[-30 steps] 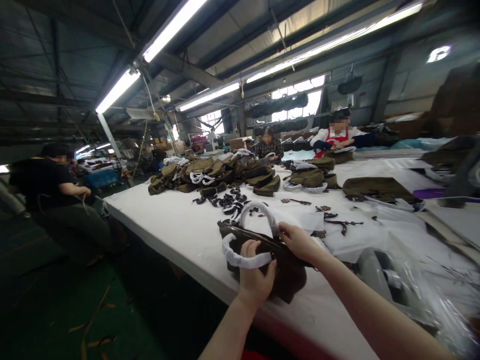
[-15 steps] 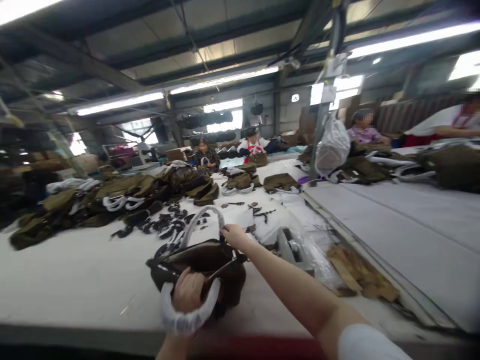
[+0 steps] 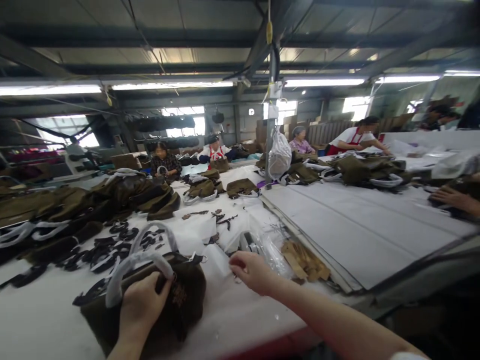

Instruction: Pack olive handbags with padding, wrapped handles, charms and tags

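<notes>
A dark olive handbag (image 3: 191,295) stands on the white table in front of me, with its two handles wrapped in white padding. My left hand (image 3: 144,300) grips the bag at its near side, by the base of the near wrapped handle (image 3: 122,272); some of its fingers are hidden. To the right of the bag, my right hand (image 3: 251,272) has its fingers curled together at the edge of a thin white sheet (image 3: 217,260). A metal ring (image 3: 204,259) shows at the bag's upper right corner.
Dark straps (image 3: 112,245) lie loose behind the bag. A heap of olive bags (image 3: 93,200) is at the left. A tape dispenser (image 3: 247,242), clear plastic and brown paper (image 3: 305,260) are beyond my right hand. A post (image 3: 272,125) stands behind them. Several co-workers sit or stand farther off.
My view has swung right. The bag has turned to show its side upright. My left hand has come out of its opening onto its outside; my right hand has left the bag for the white sheet.
</notes>
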Demonstrator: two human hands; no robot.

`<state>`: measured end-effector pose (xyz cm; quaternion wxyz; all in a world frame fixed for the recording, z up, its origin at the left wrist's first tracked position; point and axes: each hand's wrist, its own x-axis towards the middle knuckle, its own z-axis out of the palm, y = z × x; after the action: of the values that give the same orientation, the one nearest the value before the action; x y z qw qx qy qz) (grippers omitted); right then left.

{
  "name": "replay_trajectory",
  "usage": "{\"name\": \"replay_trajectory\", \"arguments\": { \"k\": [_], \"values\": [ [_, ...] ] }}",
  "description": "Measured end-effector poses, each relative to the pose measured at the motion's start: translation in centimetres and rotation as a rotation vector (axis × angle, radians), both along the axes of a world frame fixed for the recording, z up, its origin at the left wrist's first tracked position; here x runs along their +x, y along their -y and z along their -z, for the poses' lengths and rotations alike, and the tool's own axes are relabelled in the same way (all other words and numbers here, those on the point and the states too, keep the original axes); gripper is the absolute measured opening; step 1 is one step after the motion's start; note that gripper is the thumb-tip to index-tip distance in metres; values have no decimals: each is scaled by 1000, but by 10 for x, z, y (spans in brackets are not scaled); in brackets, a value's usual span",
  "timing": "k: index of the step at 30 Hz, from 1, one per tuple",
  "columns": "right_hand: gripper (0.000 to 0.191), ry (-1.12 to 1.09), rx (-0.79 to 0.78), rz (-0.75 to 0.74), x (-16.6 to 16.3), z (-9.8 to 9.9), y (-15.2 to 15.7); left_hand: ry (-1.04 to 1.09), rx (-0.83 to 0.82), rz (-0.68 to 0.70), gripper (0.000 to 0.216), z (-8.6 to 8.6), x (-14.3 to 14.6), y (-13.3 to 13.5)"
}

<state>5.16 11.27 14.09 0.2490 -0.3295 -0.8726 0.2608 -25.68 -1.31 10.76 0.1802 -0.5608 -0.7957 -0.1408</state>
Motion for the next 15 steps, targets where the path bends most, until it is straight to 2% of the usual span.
{"name": "replay_trajectory", "arguments": {
  "k": [4, 8, 12, 15],
  "values": [
    [19, 121, 30, 154, 93, 30, -13, -92, 121, 9, 40, 5, 2, -13],
    [26, 259, 37, 398, 183, 56, -48, -131, 202, -8, 41, 14, 8, -14],
    [34, 476, 40, 688, 265, 70, -91, -122, 190, 12, 39, 27, 6, -14],
    [36, 668, 32, 842, 310, 77, -121, -137, 222, 30, 40, 36, 5, -17]
  ]
}}
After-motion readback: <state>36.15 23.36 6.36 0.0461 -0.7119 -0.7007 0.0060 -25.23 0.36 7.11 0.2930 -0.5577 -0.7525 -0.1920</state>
